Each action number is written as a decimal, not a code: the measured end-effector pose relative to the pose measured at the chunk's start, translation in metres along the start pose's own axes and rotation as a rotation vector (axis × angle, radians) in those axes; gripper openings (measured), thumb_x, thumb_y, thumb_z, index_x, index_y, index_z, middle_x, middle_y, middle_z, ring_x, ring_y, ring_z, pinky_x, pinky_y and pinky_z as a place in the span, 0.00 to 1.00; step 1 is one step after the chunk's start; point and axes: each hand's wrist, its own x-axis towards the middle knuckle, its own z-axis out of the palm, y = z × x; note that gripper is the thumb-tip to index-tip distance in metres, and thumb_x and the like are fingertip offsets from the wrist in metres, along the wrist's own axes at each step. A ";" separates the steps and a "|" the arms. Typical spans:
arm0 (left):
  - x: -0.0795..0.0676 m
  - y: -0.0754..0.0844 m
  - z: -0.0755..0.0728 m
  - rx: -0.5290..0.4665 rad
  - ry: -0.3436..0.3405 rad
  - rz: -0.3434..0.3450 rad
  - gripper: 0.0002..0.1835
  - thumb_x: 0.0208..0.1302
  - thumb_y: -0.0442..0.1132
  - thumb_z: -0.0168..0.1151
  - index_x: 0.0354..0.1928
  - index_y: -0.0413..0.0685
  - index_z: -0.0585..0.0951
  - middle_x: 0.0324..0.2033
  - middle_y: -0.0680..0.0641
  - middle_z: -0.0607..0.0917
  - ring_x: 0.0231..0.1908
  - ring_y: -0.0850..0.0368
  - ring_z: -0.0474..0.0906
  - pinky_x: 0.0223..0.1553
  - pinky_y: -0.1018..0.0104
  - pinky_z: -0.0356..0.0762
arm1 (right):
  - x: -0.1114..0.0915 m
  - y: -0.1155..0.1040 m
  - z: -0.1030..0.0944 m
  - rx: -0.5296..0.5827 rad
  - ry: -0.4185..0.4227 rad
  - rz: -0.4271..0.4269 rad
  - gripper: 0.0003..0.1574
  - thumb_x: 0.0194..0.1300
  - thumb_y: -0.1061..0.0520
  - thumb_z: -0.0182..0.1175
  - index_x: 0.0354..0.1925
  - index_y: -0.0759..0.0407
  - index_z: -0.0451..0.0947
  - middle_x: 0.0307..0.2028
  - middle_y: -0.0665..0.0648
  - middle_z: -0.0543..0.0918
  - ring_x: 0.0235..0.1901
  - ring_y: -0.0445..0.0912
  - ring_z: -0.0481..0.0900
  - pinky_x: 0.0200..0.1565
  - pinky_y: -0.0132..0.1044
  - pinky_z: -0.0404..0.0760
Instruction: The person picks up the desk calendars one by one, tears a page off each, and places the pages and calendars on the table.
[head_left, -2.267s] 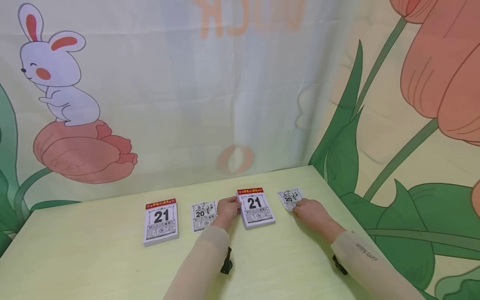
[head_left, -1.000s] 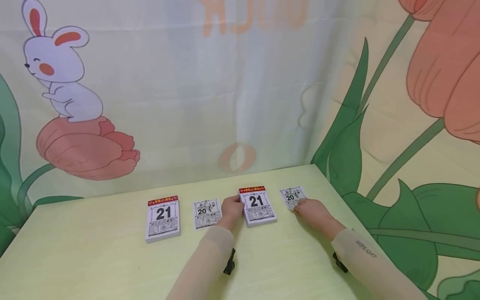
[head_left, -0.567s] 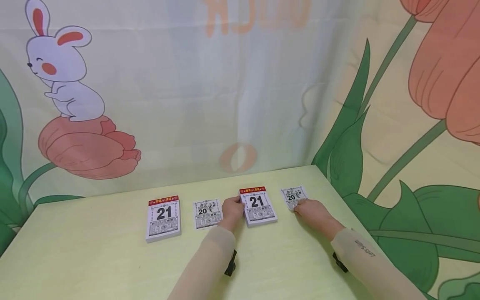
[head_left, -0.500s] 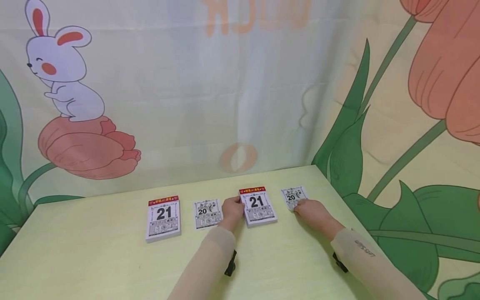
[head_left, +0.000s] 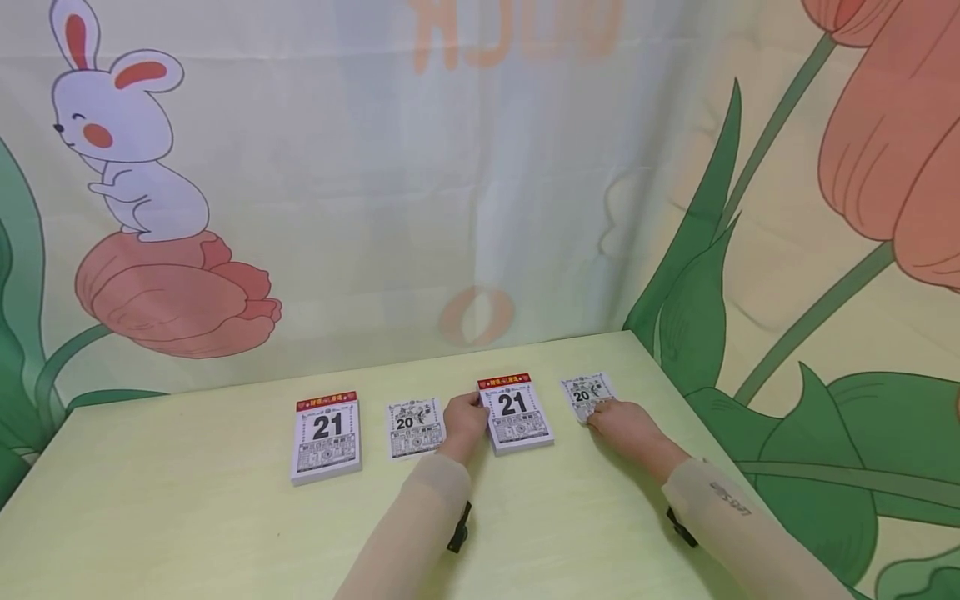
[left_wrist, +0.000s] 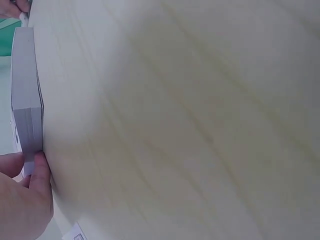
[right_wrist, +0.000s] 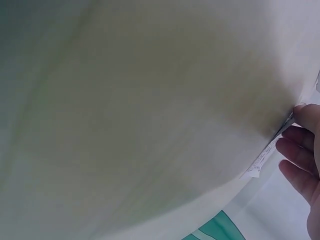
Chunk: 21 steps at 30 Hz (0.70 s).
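My left hand (head_left: 463, 425) grips the left edge of a thick tear-off calendar (head_left: 515, 417) with a red header and a large 21. Up close in the left wrist view, thumb and fingers pinch a corner of that calendar's page block (left_wrist: 27, 80). To its right, my right hand (head_left: 630, 429) pinches the lower corner of a loose calendar page (head_left: 581, 390) numbered 20. The right wrist view shows the page (right_wrist: 262, 159) nearly edge-on, held between thumb and index finger. Another loose 20 page (head_left: 412, 429) lies left of my left hand, its right edge partly covered.
A second tear-off calendar (head_left: 327, 442), also showing 21, lies further left on the pale yellow-green table (head_left: 187, 500). Behind stands a fabric backdrop (head_left: 375, 208) printed with a rabbit and tulips, close along the table's back and right edges. Each wrist has a black strap.
The head view has shifted slightly. My left hand sits a little further right against the calendar, uncovering more of the left loose page. Over the last half second both hands stay nearly still.
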 end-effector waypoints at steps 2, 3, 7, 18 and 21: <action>0.001 0.000 0.000 0.002 -0.001 0.002 0.21 0.63 0.29 0.59 0.59 0.37 0.79 0.54 0.36 0.84 0.58 0.42 0.79 0.64 0.53 0.75 | 0.000 0.000 0.000 0.004 0.004 0.003 0.08 0.69 0.56 0.59 0.36 0.56 0.85 0.33 0.53 0.86 0.32 0.46 0.82 0.36 0.40 0.84; 0.001 0.000 -0.001 0.005 -0.003 0.003 0.21 0.63 0.29 0.59 0.59 0.37 0.79 0.53 0.36 0.84 0.58 0.42 0.79 0.64 0.53 0.75 | 0.000 -0.001 0.000 0.011 0.007 0.005 0.09 0.69 0.56 0.59 0.36 0.56 0.85 0.34 0.54 0.86 0.33 0.46 0.82 0.36 0.40 0.85; 0.001 0.001 -0.002 0.001 -0.010 -0.001 0.21 0.63 0.29 0.58 0.59 0.36 0.79 0.53 0.36 0.85 0.57 0.42 0.79 0.64 0.53 0.75 | -0.001 -0.001 0.002 0.038 0.019 0.014 0.08 0.69 0.56 0.60 0.37 0.58 0.84 0.35 0.54 0.85 0.34 0.48 0.82 0.38 0.42 0.85; -0.001 0.002 -0.007 0.017 -0.025 0.008 0.22 0.62 0.28 0.58 0.59 0.37 0.79 0.56 0.36 0.83 0.61 0.41 0.77 0.65 0.52 0.74 | -0.002 0.000 0.005 0.074 0.066 -0.006 0.06 0.66 0.57 0.62 0.35 0.59 0.82 0.30 0.53 0.81 0.29 0.45 0.77 0.33 0.40 0.81; -0.002 0.002 -0.008 0.016 -0.035 0.009 0.23 0.60 0.28 0.58 0.59 0.37 0.79 0.57 0.36 0.83 0.61 0.41 0.76 0.66 0.52 0.73 | -0.004 0.000 0.006 0.077 0.069 -0.010 0.06 0.66 0.57 0.62 0.35 0.60 0.82 0.31 0.53 0.81 0.30 0.45 0.78 0.33 0.40 0.82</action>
